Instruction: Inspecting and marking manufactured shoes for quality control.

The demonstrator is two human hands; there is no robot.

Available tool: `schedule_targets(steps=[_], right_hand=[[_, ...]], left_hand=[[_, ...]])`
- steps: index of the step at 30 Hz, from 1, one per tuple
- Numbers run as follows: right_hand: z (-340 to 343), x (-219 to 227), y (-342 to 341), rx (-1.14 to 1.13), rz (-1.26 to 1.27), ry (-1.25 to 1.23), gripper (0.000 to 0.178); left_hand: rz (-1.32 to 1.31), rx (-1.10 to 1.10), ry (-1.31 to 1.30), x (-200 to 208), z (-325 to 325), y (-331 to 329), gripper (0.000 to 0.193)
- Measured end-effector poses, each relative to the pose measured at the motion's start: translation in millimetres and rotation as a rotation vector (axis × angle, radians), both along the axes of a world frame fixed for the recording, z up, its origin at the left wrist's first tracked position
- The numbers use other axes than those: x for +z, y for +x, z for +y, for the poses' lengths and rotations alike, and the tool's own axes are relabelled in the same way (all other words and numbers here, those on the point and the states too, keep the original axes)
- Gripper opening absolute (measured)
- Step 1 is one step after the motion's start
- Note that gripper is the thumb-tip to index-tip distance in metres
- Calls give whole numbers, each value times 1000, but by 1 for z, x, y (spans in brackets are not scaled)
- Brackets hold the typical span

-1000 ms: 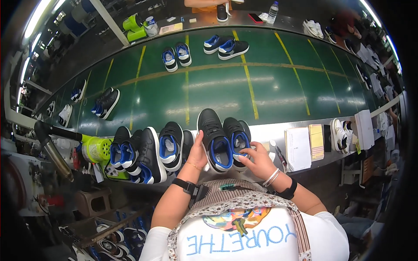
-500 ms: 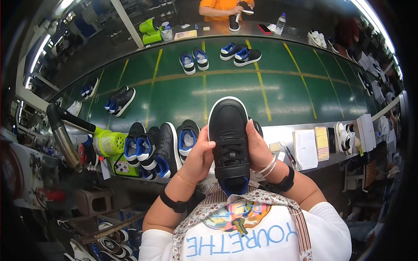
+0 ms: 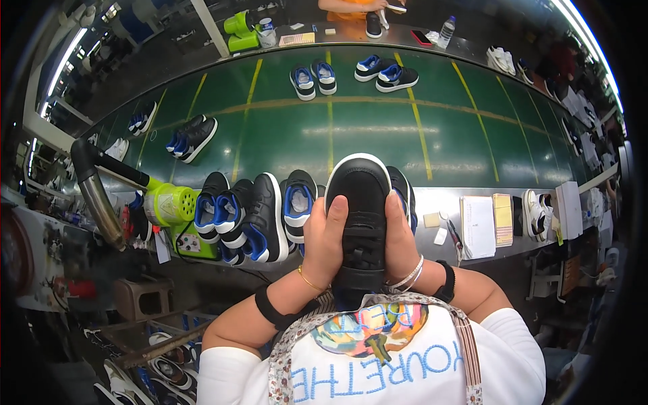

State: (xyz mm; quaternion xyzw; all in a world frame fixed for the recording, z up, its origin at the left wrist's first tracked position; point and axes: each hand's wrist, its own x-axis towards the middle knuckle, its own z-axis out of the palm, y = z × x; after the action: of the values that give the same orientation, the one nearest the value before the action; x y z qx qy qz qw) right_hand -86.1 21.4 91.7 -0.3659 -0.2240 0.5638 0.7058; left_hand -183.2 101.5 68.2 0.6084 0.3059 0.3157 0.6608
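Observation:
A black sneaker (image 3: 361, 196) with a white sole edge is held up in front of my chest, toe pointing away from me. My left hand (image 3: 325, 236) is closed on its left side, the thumb lying along the upper. On the opposite side my right hand (image 3: 401, 236) grips it the same way. The shoe's heel end is mostly hidden low between my wrists. Just beyond my right hand, another black sneaker (image 3: 399, 183) stands partly covered. To the left of my left hand, several black sneakers with blue linings (image 3: 264, 219) crowd the metal bench edge.
A green hot-air blower (image 3: 170, 204) with a bent metal nozzle stands at left. Pairs of shoes (image 3: 312, 79) sit on the green conveyor (image 3: 283, 138). Papers (image 3: 478, 226), a pen (image 3: 453, 233) and white sneakers (image 3: 535, 214) lie at right. Across the belt, a person in orange (image 3: 351, 15) handles a shoe.
The held sneaker tilts, its toe now foreshortened toward me, and my hands have moved farther forward along its sides. The whole view has shifted slightly, showing less of the far bench.

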Motion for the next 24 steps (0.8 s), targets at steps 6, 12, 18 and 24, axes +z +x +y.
schedule_targets(steps=[6,12,18,24], right_hand=[[8,-37,0,-224,-355,-161,53],[17,-27,16,-65,251,-149,51],[35,-73,30,-167,266,-200,52],[19,-90,92,-563,-1385,-487,48]], left_hand=[[-120,8,-215,-15,4,-2,54],[-313,-203,-420,-45,7,-13,63],[-342,-500,-872,-63,7,-16,78],[-658,-371,-1159,-50,27,-15,63]])
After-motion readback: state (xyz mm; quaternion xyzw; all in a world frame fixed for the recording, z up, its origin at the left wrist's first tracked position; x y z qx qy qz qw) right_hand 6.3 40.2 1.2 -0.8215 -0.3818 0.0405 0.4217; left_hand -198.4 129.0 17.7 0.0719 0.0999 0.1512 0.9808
